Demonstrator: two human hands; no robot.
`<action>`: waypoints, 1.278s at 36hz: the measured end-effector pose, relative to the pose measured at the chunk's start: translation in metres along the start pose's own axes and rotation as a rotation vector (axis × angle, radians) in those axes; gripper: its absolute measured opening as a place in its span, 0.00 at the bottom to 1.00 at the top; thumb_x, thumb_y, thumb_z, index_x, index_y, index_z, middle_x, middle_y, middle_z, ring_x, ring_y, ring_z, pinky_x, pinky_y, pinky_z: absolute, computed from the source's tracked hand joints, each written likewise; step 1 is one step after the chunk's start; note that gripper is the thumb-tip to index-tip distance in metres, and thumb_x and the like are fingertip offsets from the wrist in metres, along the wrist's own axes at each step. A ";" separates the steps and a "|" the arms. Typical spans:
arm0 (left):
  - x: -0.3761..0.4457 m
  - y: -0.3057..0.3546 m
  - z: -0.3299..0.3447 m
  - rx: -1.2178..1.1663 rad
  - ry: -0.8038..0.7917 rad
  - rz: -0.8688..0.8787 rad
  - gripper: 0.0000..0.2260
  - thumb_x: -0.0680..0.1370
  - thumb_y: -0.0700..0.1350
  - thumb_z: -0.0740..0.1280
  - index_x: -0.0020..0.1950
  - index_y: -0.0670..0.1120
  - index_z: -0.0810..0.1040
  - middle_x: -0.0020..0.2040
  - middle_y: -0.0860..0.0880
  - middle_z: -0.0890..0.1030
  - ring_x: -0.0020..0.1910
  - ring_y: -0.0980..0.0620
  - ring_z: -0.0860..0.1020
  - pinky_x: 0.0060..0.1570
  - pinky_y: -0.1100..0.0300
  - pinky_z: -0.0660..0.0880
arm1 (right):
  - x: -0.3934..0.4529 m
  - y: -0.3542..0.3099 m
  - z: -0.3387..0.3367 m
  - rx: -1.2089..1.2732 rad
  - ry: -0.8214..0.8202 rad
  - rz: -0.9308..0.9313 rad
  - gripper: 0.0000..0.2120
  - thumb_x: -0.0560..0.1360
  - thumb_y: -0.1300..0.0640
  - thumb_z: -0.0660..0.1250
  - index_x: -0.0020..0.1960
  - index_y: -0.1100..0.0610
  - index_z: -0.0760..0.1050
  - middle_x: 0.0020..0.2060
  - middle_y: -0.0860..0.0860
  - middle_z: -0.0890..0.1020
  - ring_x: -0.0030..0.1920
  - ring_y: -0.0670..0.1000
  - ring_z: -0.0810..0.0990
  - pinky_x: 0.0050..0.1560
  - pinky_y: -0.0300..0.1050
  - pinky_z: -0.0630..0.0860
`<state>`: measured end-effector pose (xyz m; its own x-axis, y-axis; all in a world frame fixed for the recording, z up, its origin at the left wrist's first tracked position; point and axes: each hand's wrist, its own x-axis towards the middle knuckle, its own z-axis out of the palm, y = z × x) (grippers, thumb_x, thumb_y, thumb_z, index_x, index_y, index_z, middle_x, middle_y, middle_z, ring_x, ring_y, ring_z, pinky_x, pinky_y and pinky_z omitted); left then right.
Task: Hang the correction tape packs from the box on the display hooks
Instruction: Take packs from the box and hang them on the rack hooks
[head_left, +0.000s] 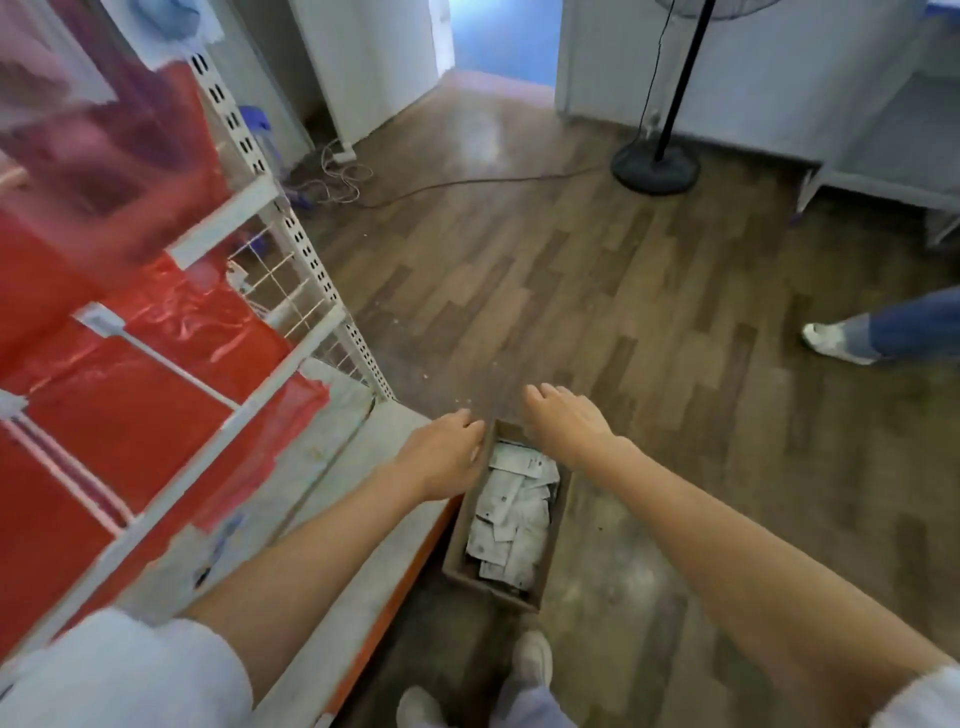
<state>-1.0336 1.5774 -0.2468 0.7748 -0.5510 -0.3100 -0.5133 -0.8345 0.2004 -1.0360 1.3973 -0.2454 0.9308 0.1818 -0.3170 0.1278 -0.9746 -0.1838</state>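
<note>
A brown cardboard box (456, 545) stands on the wood floor beside the base of the display rack. Several white correction tape packs (511, 519) lie loose inside it. My left hand (447, 452) is at the box's far left corner, its fingers curled over the rim. My right hand (566, 421) is above the far right corner, back up, fingers loosely bent and holding nothing. The white display rack (291, 353) on the left carries red packets on long hooks (171, 364), and a wire grid panel (283, 283) sits at its far end.
The rack's grey base shelf (363, 519) with an orange edge runs along the box's left side. A standing fan's base (654, 166) and a cable (467, 184) lie on the floor ahead. Another person's leg and shoe (841, 340) are at the right. My own feet (530, 660) stand behind the box.
</note>
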 end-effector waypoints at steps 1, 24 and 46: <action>0.004 0.002 0.010 -0.004 -0.028 -0.017 0.12 0.80 0.48 0.59 0.59 0.42 0.72 0.59 0.45 0.72 0.56 0.44 0.73 0.46 0.52 0.71 | 0.001 0.005 0.013 0.024 -0.031 0.015 0.14 0.80 0.62 0.58 0.65 0.59 0.65 0.61 0.57 0.72 0.63 0.59 0.71 0.55 0.53 0.69; 0.102 -0.062 0.274 -0.325 -0.291 -0.246 0.13 0.80 0.49 0.62 0.63 0.45 0.71 0.60 0.47 0.74 0.55 0.47 0.76 0.48 0.56 0.72 | 0.060 0.045 0.291 0.486 -0.393 0.403 0.17 0.80 0.57 0.60 0.67 0.59 0.65 0.62 0.57 0.72 0.60 0.57 0.74 0.57 0.51 0.74; 0.310 -0.125 0.579 -0.387 -0.266 -0.434 0.24 0.79 0.46 0.63 0.71 0.36 0.61 0.68 0.36 0.63 0.64 0.38 0.68 0.60 0.51 0.68 | 0.283 0.157 0.582 0.892 -0.107 0.734 0.17 0.80 0.51 0.62 0.61 0.63 0.70 0.56 0.59 0.78 0.54 0.57 0.77 0.44 0.45 0.70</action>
<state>-0.9427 1.5128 -0.9059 0.7383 -0.1848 -0.6487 0.0354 -0.9498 0.3109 -0.9519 1.3713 -0.9050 0.6421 -0.3371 -0.6885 -0.7571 -0.4200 -0.5004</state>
